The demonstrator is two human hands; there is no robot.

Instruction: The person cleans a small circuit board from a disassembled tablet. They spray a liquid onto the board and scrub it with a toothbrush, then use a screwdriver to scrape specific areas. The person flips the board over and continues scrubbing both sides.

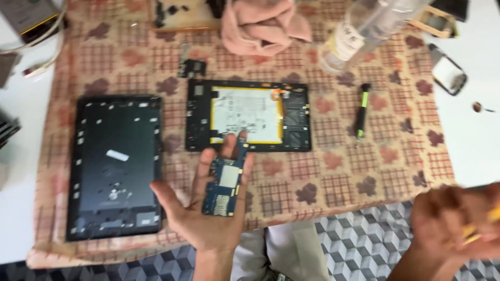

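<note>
Head view, looking down onto a white desk [469, 130] with a checked, leaf-printed cloth [333, 171] covering most of it.

Lying toward the cloth's left edge, a black tablet back cover [115, 166], inner side up. Sitting near the cloth's middle, well apart from the cover, an opened tablet frame [249, 115] with its pale battery showing. Resting at the far edge, a crumpled pink towel [263, 23] and, just right of it, a clear bottle [359, 31] tilting away. Lying right of the frame, a green-and-black screwdriver [361, 115], pointing toward the near edge.

Hovering over the cloth's near edge, just below the frame, the left hand [208, 213], palm up with fingers spread and loose. Lying flat along that palm and fingers, not pinched, a blue circuit board [225, 184], its narrow end reaching toward the frame.

Entering at the near right corner, off the cloth, the right hand [458, 224], heavily blurred; seemingly closing around something yellow [476, 229], though too smeared for telling the grip.

Judging from the loose rest: probably safest keeping the palm level, steadying the board by its edges, avoiding touching the metal shields and connectors, and keeping it over the cloth rather than over the floor gap.
</note>
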